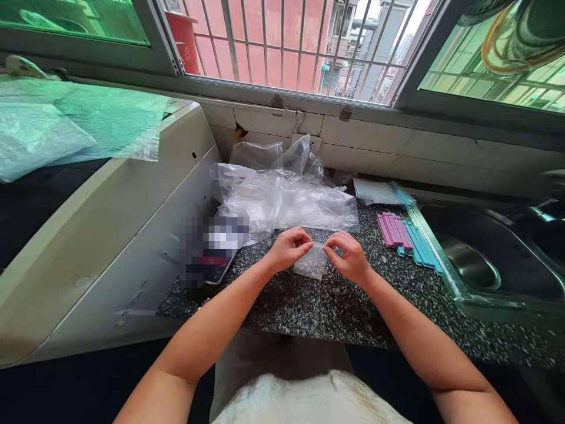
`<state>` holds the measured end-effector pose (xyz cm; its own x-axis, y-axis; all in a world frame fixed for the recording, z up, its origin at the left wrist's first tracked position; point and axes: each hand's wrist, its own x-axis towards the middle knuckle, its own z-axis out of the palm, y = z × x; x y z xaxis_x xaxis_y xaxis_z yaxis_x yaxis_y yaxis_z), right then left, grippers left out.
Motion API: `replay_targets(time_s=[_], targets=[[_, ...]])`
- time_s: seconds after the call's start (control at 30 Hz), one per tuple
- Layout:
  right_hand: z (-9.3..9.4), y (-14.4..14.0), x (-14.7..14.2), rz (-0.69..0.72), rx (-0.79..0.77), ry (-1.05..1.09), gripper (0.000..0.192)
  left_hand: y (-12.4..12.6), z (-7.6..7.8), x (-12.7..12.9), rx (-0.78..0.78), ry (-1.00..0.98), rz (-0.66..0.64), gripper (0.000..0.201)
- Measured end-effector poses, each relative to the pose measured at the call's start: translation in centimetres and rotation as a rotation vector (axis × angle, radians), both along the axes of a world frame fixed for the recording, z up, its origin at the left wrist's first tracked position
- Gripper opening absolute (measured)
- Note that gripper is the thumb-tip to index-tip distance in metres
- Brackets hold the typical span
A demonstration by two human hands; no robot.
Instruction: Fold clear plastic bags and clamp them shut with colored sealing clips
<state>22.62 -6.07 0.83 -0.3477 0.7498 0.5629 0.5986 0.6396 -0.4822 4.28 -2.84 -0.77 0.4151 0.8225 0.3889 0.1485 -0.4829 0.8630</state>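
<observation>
Between my two hands is a small clear plastic bag (309, 262), its top edge pinched at both corners. My left hand (291, 248) closes thumb and forefinger on the left corner. The right corner is pinched the same way by my right hand (349, 257). The bag hangs just over the speckled counter (300, 309); I cannot tell whether its lower end touches. Behind my hands spreads a heap of large clear plastic bags (286, 197).
Pink sealing clips (394, 229) and blue clips (422, 247) lie right of my hands, beside a metal sink (521, 253). A flat plastic packet (379, 191) sits behind them. To the left are a partly blurred phone (223, 256) and a white appliance (176, 194).
</observation>
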Motion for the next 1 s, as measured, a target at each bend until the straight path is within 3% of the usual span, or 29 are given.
replay_targets(time_s=[0.43, 1.0], targets=[[-0.12, 0.04, 0.03, -0.001, 0.015, -0.037, 0.014, 0.08, -0.17, -0.03, -0.022, 0.007, 0.004, 0.012], [-0.43, 0.04, 0.02, 0.008, 0.041, -0.114, 0.013, -0.15, -0.14, -0.01, 0.088, 0.106, -0.034, 0.01]])
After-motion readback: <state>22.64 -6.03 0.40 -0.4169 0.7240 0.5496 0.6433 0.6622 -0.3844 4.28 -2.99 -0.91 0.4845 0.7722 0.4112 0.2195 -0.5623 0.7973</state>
